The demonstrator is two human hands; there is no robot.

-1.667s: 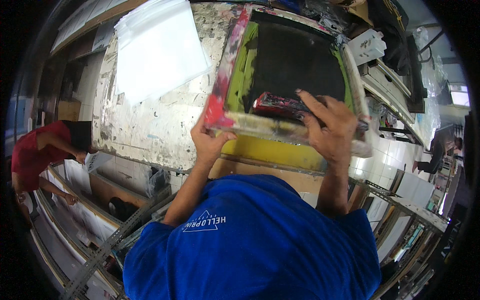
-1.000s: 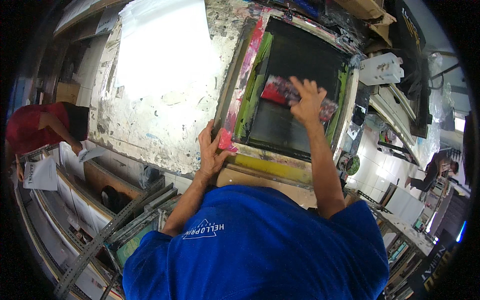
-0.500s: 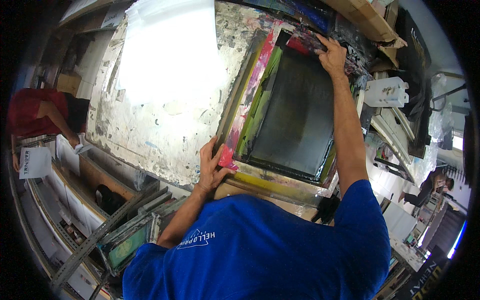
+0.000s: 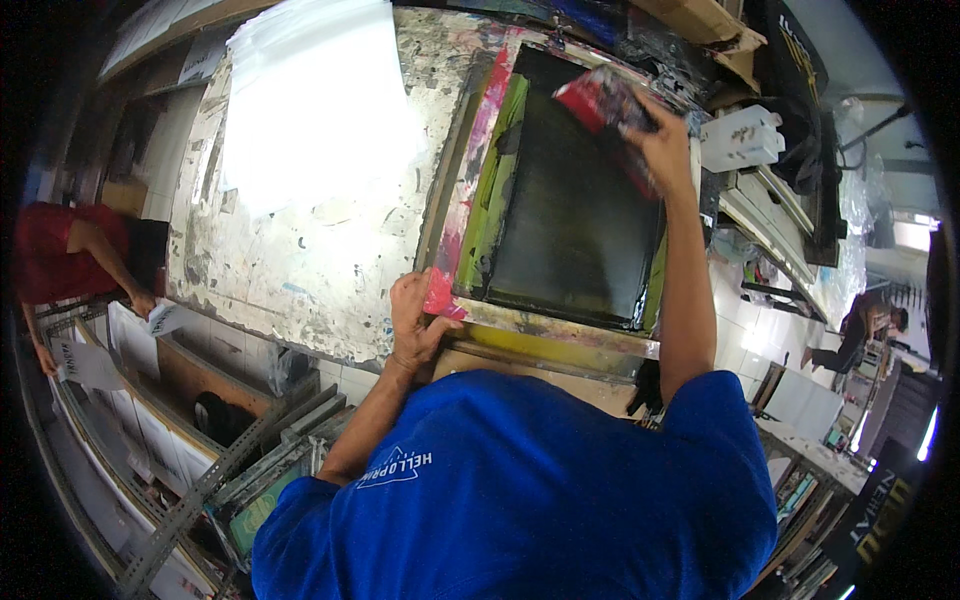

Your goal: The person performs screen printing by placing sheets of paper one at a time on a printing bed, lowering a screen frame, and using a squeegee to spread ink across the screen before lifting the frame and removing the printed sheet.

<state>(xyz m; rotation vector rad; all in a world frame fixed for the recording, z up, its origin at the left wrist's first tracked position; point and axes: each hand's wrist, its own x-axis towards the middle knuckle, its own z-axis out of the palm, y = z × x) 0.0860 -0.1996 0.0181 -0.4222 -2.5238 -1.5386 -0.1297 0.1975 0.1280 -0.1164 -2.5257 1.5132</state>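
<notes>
The rigid, paint-smeared wooden screen-printing frame (image 4: 560,200) is lying flat on the worn table (image 4: 330,260), being steadied at its near-left corner by the left hand (image 4: 415,320), fingers clamped. A red-stained squeegee (image 4: 600,100), likely ink-slick, is being gripped by the right hand (image 4: 665,140) at the frame's far end.

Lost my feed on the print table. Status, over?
Left hand clamps screen frame near corner. Right hand grips red-smeared squeegee at mesh far end. Nothing obstructing.

Subject wears a bright blue short-sleeved shirt (image 4: 530,490), filling the lower centre of the frame. A small white printed emblem with lettering sits at its lower left. Both forearms are bare from the sleeve hems; no gloves, watch or rings discernible.
</notes>
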